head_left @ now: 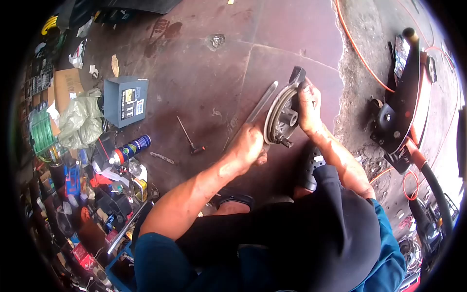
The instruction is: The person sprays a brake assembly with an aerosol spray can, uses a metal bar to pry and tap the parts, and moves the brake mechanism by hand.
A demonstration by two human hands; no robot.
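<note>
Above the floor, my right hand [310, 104] is closed round the edge of a round metal brake plate [284, 114]. The plate is tilted on edge, with a central hub, a short stub low down and a dark block at its top. My left hand [249, 143] makes a fist at the plate's lower left side. Out of that fist points a long flat metal file [262, 101], running up along the plate's left side. The fingers hide its lower end. Whether the file touches the plate, I cannot tell.
Left of my hands lie a T-handled screwdriver [187, 138], a wrench [162, 157], a spray can [131, 149] and a grey box [125, 101]. Clutter with a plastic bag [80, 119] fills the far left. A floor jack [406, 107] and an orange hose [357, 48] are at right.
</note>
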